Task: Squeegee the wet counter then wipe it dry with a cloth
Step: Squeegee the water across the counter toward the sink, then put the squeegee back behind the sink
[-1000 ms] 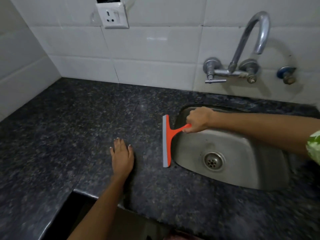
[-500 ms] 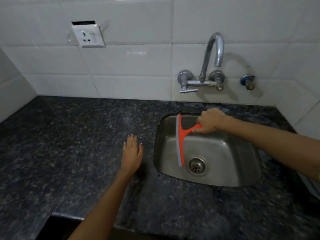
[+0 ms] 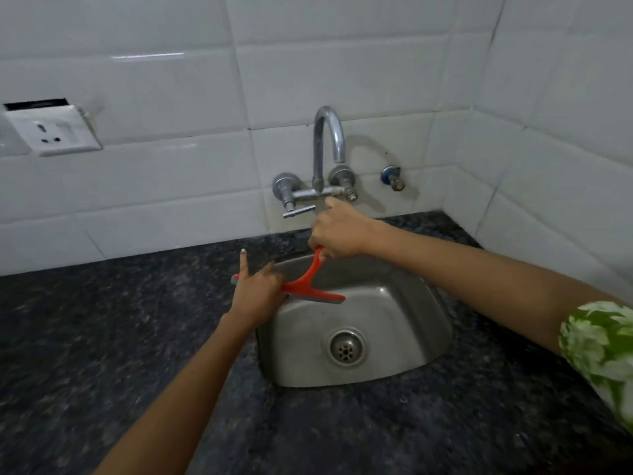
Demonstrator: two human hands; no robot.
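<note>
An orange squeegee [image 3: 310, 282] with a grey rubber blade hangs over the back left of the steel sink [image 3: 411, 337]. My right hand [image 3: 337, 233] is closed around its handle, just below the tap. My left hand [image 3: 255, 291] grips the left part of the blade, with the index finger sticking up. The blade lies roughly level across the sink's left rim. The dark speckled granite counter [image 3: 102, 337] stretches left and in front of the sink. No cloth is in view.
A chrome wall tap [image 3: 325, 145] with two valves arches over the sink, and a small blue-capped valve [image 3: 392, 178] sits to its right. A white wall socket [image 3: 51, 132] is at the left. White tiled walls meet in a corner at the right.
The squeegee has turned from upright to level and risen toward the tap. My left hand left the counter and took hold of the blade. The view shifted right.
</note>
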